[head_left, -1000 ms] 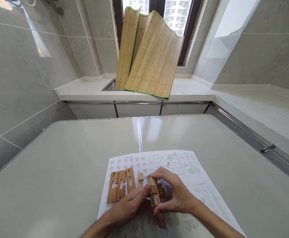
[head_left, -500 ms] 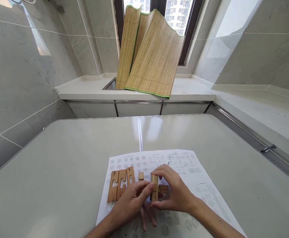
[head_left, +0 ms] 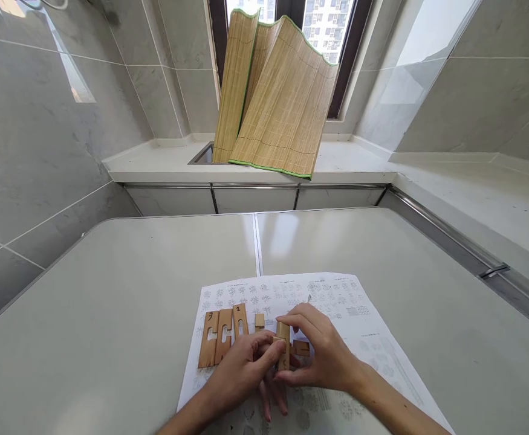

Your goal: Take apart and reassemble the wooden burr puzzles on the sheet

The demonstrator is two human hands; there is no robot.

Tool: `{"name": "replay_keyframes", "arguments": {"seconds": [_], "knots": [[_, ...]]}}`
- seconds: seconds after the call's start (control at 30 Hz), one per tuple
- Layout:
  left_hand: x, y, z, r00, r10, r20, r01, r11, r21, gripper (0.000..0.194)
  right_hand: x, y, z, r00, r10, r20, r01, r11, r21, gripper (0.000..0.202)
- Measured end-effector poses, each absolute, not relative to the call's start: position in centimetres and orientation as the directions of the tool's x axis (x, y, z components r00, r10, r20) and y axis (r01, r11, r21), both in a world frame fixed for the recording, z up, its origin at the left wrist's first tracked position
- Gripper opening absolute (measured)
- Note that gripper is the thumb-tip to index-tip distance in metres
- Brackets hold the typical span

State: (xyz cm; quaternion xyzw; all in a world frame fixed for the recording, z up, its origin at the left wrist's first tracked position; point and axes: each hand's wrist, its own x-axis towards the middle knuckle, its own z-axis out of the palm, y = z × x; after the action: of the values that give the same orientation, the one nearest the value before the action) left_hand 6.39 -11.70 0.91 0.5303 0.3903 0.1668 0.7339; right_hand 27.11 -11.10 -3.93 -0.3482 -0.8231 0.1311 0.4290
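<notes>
We seem to be in a home kitchen: tiled walls (head_left: 42, 130) at left, a pale counter (head_left: 159, 160) with what looks like a sink (head_left: 204, 154) at upper centre, and a window (head_left: 348, 66) facing a tall building (head_left: 330, 30).

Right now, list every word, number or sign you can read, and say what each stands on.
"2": on the right flat piece.
"7", or perhaps "3", unclear: on the left flat piece.
Middle flat piece: any mark low down is too small to read.
Held block: mark too blurred.
Sheet: print too small.
</notes>
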Motion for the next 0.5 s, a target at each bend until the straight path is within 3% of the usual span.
{"name": "replay_keyframes", "arguments": {"seconds": [0.23, 0.33, 0.5], "knots": [[6.3, -11.7, 0.6, 0.624, 0.682, -0.382, 0.147, 0.378, 0.914, 0.051, 27.0, -11.1, -3.4, -0.389, 0.708, 0.590, 0.458, 0.704, -0.543, 0.071], [6.1, -11.4, 0.9, 0.602, 0.710, -0.366, 0.124, 0.369, 0.921, 0.049, 27.1, -11.2, -3.2, -0.373, 0.750, 0.547, 0.434, 0.662, -0.612, 0.072], [5.6, -10.6, 1.5, 0.418, 0.859, -0.297, 0.024, 0.317, 0.948, 0.051, 27.2, -11.0, -3.6, -0.332, 0.820, 0.466, 0.455, 0.572, -0.682, 0.033]]}}
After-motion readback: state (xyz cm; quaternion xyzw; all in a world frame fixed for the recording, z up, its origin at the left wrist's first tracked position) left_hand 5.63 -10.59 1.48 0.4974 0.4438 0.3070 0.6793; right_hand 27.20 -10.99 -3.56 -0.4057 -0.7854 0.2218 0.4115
